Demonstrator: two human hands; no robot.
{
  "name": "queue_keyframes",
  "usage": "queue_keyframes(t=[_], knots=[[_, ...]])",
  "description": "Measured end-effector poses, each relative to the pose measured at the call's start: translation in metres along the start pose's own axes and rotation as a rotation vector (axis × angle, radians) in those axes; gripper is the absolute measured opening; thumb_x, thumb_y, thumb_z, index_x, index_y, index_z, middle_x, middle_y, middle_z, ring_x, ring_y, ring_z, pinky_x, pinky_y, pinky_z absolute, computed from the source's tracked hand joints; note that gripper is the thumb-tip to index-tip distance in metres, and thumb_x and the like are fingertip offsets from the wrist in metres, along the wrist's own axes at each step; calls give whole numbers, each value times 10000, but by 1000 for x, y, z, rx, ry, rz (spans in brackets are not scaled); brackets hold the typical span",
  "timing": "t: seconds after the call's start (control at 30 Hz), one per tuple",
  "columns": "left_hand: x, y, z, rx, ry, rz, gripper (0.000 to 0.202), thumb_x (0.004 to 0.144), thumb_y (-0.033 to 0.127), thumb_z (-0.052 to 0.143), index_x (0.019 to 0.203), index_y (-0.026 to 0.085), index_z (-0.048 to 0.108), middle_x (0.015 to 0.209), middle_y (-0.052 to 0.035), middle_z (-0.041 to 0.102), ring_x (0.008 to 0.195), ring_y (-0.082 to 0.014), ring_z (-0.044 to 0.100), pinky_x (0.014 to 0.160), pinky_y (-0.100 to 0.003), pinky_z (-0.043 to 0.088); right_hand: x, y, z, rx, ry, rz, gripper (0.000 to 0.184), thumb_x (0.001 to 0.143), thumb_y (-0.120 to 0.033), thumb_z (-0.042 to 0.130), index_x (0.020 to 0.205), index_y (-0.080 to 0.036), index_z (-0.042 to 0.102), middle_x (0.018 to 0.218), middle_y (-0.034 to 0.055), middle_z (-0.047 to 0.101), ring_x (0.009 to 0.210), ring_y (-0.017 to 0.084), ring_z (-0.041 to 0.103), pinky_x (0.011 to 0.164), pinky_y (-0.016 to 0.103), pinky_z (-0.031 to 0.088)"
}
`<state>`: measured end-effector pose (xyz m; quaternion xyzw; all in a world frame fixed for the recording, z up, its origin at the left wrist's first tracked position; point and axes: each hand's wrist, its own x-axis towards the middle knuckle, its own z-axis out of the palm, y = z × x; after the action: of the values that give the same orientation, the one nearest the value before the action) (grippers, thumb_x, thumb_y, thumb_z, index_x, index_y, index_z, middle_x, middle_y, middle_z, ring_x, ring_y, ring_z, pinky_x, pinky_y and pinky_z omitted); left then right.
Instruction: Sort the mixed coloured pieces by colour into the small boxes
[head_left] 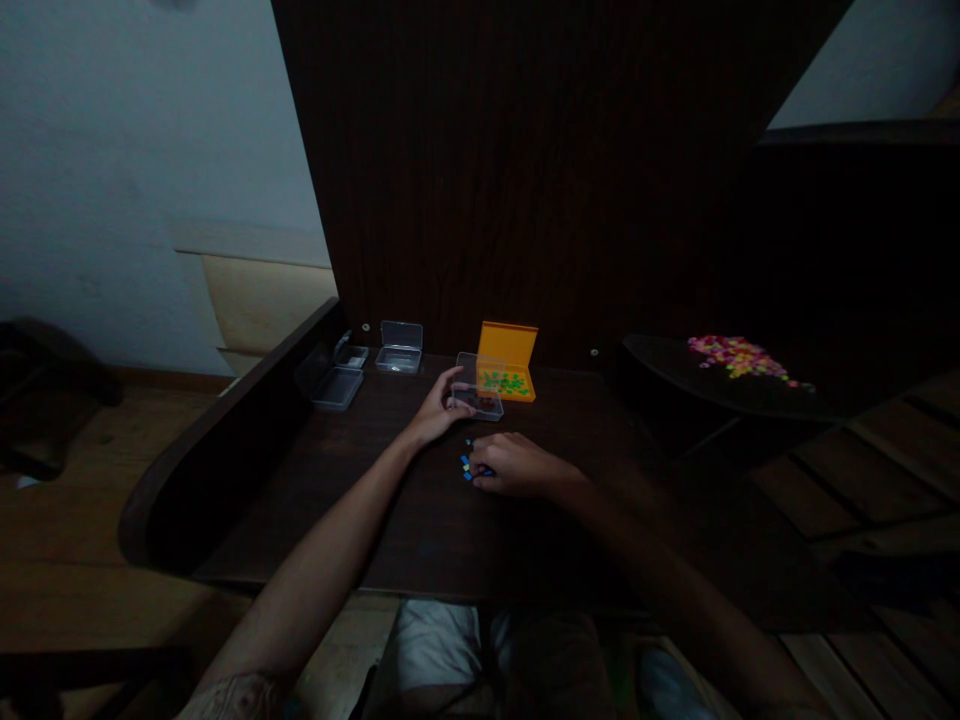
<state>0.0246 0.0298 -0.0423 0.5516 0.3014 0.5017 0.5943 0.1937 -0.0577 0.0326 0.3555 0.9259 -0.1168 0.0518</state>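
Observation:
My left hand (441, 408) grips the left side of a clear plastic box (491, 412) with its lid raised; some small dark pieces lie inside. Closer to me, my right hand (508, 463) is closed with its fingertips down among several small blue, yellow and black pieces (466, 467) on the dark wooden desk (420, 540). Whether a piece is pinched there is hidden by the fingers. Just behind the clear box stands an open orange box (517, 345) holding many small green pieces (504, 382).
Further left are an open clear box (400, 358), a larger clear box (337, 388) and a small clear case (354, 356). A raised side panel (225, 440) borders the desk's left. At right, a dark surface (660, 365) carries a pile of pink and yellow pieces (739, 357).

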Motion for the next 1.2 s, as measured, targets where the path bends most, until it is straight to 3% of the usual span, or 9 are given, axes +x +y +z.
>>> queue_keyframes(t=[0.37, 0.77, 1.2], knots=[[-1, 2, 1, 9, 11, -14, 817, 621, 90, 768, 1347, 240, 423, 1147, -60, 576, 702, -79, 641, 719, -262, 528, 8, -13, 8, -185, 3, 100, 201, 902, -218, 550, 1014, -142, 698, 1075, 142, 669, 952, 246, 638, 726, 297, 449], [0, -2, 0, -1, 16, -13, 816, 627, 58, 752, 1352, 233, 420, 1165, -63, 565, 712, -73, 641, 744, -273, 540, 15, -4, 15, -87, 84, 101, 146, 853, -210, 577, 930, -163, 691, 986, 89, 687, 840, 189, 625, 649, 258, 381], [-1, 0, 1, 1, 13, -5, 818, 624, 87, 764, 1354, 235, 426, 1154, -65, 572, 712, -84, 632, 754, -289, 530, 8, 0, 10, -71, 83, 16, 166, 880, -154, 568, 971, -164, 707, 993, 93, 691, 899, 200, 635, 730, 267, 409]])
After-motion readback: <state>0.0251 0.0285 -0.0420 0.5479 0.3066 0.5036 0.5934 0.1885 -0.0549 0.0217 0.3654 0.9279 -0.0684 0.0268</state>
